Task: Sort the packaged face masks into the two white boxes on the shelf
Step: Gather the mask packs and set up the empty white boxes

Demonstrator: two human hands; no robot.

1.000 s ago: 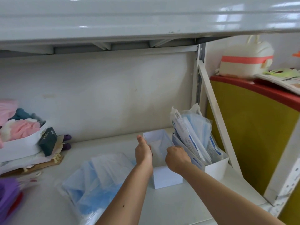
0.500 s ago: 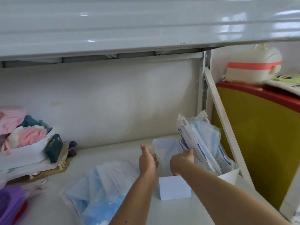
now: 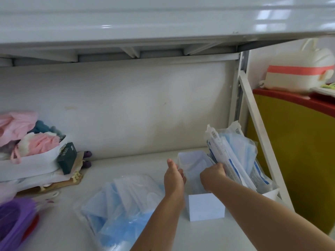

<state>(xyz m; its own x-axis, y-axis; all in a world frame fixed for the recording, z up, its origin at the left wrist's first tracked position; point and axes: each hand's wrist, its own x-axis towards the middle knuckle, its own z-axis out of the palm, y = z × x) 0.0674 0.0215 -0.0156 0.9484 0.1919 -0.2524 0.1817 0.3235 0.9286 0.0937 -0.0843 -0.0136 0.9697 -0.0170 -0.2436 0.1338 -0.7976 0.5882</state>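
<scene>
Two white boxes stand side by side at the right end of the shelf [image 3: 148, 165]. The left white box [image 3: 206, 208] looks empty inside. The right white box [image 3: 270, 193] holds several packaged face masks [image 3: 235, 154] standing upright, blue in clear wrappers. More packaged masks [image 3: 126, 201] lie in a loose pile on the shelf left of my arms. My left hand [image 3: 174, 179] is at the left box's left wall, thumb up, fingers curled at its rim. My right hand [image 3: 213, 175] reaches across that box and closes on the lower edge of the standing packets; its fingertips are hidden.
A white tray [image 3: 36, 160] of pink and white fluffy items sits at the far left, with a dark green carton [image 3: 68, 157] leaning on it. A purple object [image 3: 14, 220] lies lower left. The shelf post [image 3: 241, 105], a diagonal brace [image 3: 261, 138] and a yellow cabinet [image 3: 290, 151] stand to the right.
My right hand left the left box's right wall and moved right onto the packets in the right box. My left hand stayed at the box's left wall.
</scene>
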